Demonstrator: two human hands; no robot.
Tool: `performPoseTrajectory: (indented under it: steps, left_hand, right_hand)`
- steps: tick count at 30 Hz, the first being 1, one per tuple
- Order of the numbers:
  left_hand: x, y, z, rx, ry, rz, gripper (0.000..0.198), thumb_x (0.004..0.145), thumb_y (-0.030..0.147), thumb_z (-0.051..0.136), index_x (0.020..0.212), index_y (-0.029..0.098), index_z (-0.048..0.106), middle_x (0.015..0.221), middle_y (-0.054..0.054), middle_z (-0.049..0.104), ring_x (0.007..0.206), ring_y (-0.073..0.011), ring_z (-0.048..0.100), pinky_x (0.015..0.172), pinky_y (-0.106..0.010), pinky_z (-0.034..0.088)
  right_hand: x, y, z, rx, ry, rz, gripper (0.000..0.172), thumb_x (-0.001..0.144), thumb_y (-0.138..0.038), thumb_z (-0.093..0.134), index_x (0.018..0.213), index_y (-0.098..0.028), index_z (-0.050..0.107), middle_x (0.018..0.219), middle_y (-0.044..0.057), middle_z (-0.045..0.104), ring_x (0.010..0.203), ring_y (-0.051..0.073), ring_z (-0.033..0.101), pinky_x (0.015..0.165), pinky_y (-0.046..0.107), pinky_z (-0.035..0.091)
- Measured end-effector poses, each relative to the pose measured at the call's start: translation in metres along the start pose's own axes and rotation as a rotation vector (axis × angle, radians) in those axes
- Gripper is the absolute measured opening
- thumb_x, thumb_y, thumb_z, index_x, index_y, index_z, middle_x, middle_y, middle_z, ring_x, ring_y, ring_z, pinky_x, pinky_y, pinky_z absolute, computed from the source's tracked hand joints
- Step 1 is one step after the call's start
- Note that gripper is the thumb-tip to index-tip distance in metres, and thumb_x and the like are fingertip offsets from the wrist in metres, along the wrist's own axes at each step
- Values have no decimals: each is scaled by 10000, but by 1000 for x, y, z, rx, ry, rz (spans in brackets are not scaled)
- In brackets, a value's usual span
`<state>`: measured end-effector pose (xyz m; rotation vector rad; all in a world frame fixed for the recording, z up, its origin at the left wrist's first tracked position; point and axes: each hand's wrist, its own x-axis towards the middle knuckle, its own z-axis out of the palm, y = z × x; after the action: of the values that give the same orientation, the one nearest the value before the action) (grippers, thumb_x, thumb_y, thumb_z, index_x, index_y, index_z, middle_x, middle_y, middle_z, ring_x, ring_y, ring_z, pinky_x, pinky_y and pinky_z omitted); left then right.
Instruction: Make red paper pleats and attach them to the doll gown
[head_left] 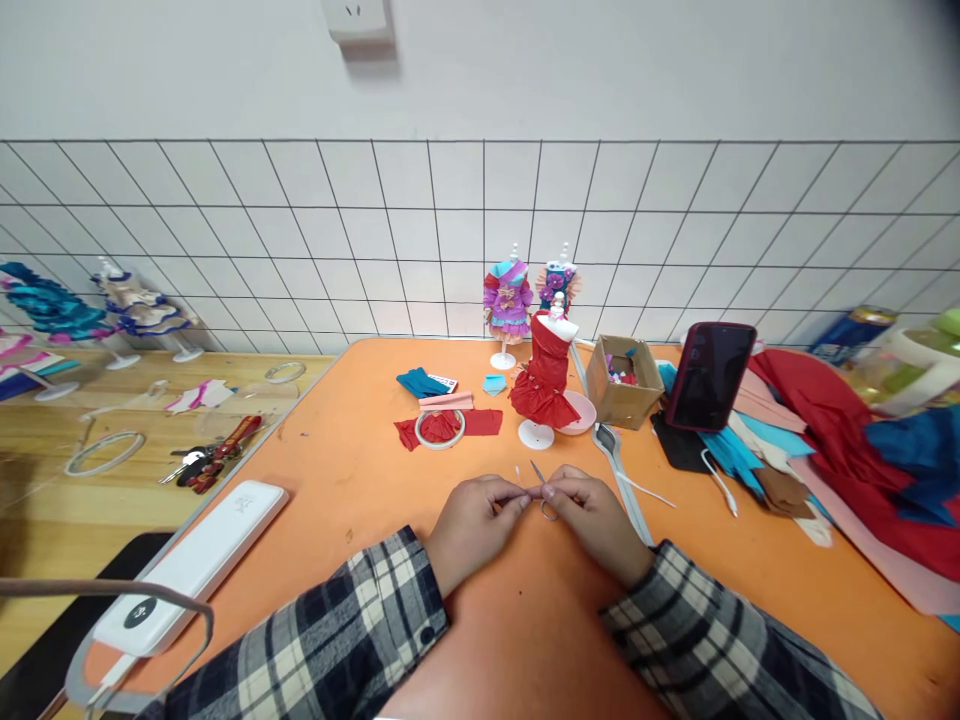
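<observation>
My left hand and my right hand meet over the middle of the orange table, thumbs and forefingers pinched together. Whatever lies between the fingertips is too small or hidden to make out. A pair of small scissors shows at my right fingertips, its blade above them and a finger ring below; whether it is held or lies underneath, I cannot tell. Just beyond stands a small white mannequin in a ruffled red dress. A white hoop rests on red cloth to the left of it.
Two dressed mannequins stand behind, one in a purple dress. To the right are a cardboard box, a propped phone, a grey-handled tool and piled red fabric. A white power bank lies left.
</observation>
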<state>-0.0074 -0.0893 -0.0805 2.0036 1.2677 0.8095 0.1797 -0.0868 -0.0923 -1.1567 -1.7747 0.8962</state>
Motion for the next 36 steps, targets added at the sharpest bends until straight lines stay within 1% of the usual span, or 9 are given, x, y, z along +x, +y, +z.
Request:
performPoseTrajectory:
  steps: [4, 7, 11, 15, 18, 20, 25, 30, 36]
  left_hand:
    - [1, 0, -2, -37, 9, -5, 219, 857, 258, 559, 871, 189, 767, 793, -55, 738, 702, -162, 627, 648, -247, 442]
    - [2, 1, -3, -85, -17, 17, 231, 862, 259, 548, 879, 177, 764, 786, -61, 723, 701, -157, 617, 648, -243, 445]
    - [2, 2, -3, -81, -68, 46, 234, 870, 259, 542, 905, 190, 763, 807, -59, 722, 720, -159, 621, 675, -250, 451]
    - [1, 3, -2, -46, -44, 48, 230, 877, 261, 542, 906, 195, 761, 815, -58, 730, 731, -162, 631, 680, -250, 453]
    - [0, 4, -1, 5, -17, 60, 212, 872, 256, 549, 862, 192, 752, 797, -54, 726, 707, -160, 627, 667, -253, 447]
    - [0, 5, -1, 30, 4, 65, 191, 861, 239, 556, 823, 185, 735, 784, -52, 720, 706, -161, 624, 672, -257, 445]
    - [1, 6, -2, 42, 39, 76, 151, 847, 224, 560, 766, 173, 677, 745, -41, 691, 702, -159, 613, 666, -253, 440]
    - [1, 3, -3, 50, 67, 83, 165, 837, 209, 545, 721, 168, 655, 699, -34, 658, 668, -154, 598, 655, -255, 439]
    - [5, -3, -2, 4, 98, 77, 169, 808, 184, 527, 745, 162, 682, 726, -37, 681, 686, -155, 618, 670, -256, 461]
  right_hand:
    - [2, -1, -6, 86, -75, 35, 242, 839, -364, 608, 883, -197, 779, 708, 29, 591, 687, 155, 570, 627, 274, 470]
    - [3, -2, -6, 49, -36, 15, 201, 815, -325, 638, 892, -201, 776, 731, 32, 599, 661, 145, 561, 592, 264, 468]
    - [1, -5, -7, -101, 19, -55, 150, 806, -253, 640, 860, -208, 772, 719, 24, 581, 597, 124, 518, 550, 254, 439]
    - [0, -6, -5, -150, 36, -104, 166, 828, -220, 596, 845, -205, 760, 712, 23, 572, 585, 124, 511, 543, 258, 424]
    - [-1, -4, 2, -119, 58, -60, 149, 817, -218, 596, 792, -195, 741, 706, 27, 572, 604, 136, 530, 552, 264, 435]
    - [-1, -3, 9, -79, 106, -21, 137, 805, -234, 609, 762, -185, 730, 694, 29, 568, 612, 144, 542, 549, 265, 441]
    - [-7, -7, 20, -41, 194, 24, 160, 815, -239, 588, 788, -179, 734, 688, 30, 575, 579, 133, 516, 527, 261, 432]
    - [-10, -11, 21, -6, 162, -20, 213, 841, -205, 548, 875, -187, 757, 711, 34, 578, 621, 138, 528, 542, 256, 434]
    - [-11, -9, 22, -28, 153, -29, 249, 842, -161, 546, 950, -207, 766, 714, 17, 556, 612, 120, 511, 563, 246, 438]
